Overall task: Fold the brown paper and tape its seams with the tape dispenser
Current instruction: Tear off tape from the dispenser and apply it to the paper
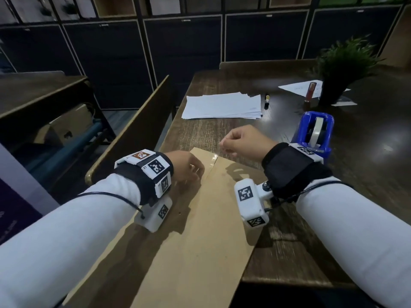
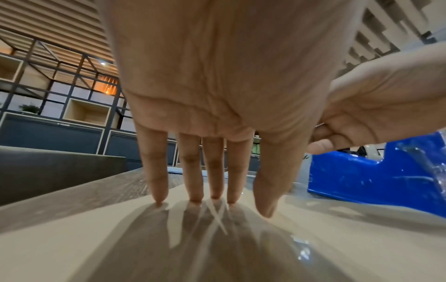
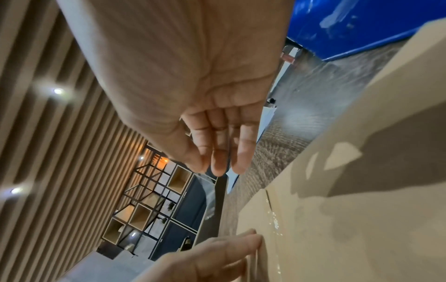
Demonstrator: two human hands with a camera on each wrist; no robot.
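Observation:
The folded brown paper (image 1: 200, 230) (image 2: 96, 238) (image 3: 362, 229) lies lengthwise on the dark wooden table (image 1: 311, 230). A seam runs along it, with shiny clear tape (image 1: 213, 157) (image 3: 274, 217) at its far end. My left hand (image 1: 191, 170) (image 2: 214, 190) (image 3: 217, 251) presses the paper beside the seam with straight fingertips. My right hand (image 1: 231, 141) (image 3: 217, 167) (image 2: 362, 114) hovers above the paper's far end and pinches a strip of clear tape (image 3: 210, 198). Behind the right wrist stands the blue tape dispenser (image 1: 315, 130) (image 2: 374, 177) (image 3: 350, 22).
A stack of white sheets (image 1: 222, 105) and a marker pen (image 1: 266, 100) lie farther back. A potted plant (image 1: 340, 70), a reddish stamp-like object (image 1: 310, 92) and more sheets are at the back right. A wooden panel (image 1: 133, 134) borders the table's left edge.

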